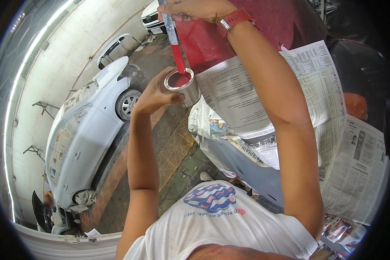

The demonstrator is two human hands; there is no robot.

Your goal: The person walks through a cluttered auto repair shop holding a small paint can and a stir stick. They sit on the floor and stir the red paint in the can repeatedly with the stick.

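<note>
Currently mixing, I judge | left hand (154, 96) wraps small tin (183, 88) of red paint, beside masked red car (264, 26) | right hand (195, 9) pinches stir stick (174, 39) — tip in tin, coated | nothing applied yet — newspaper masking (316, 82) done

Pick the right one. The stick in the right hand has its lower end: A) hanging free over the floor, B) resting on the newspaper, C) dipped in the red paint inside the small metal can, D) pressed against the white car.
C: the right hand holds the stick with its red-coated end down in the paint of the can, which the left hand grips.
</note>
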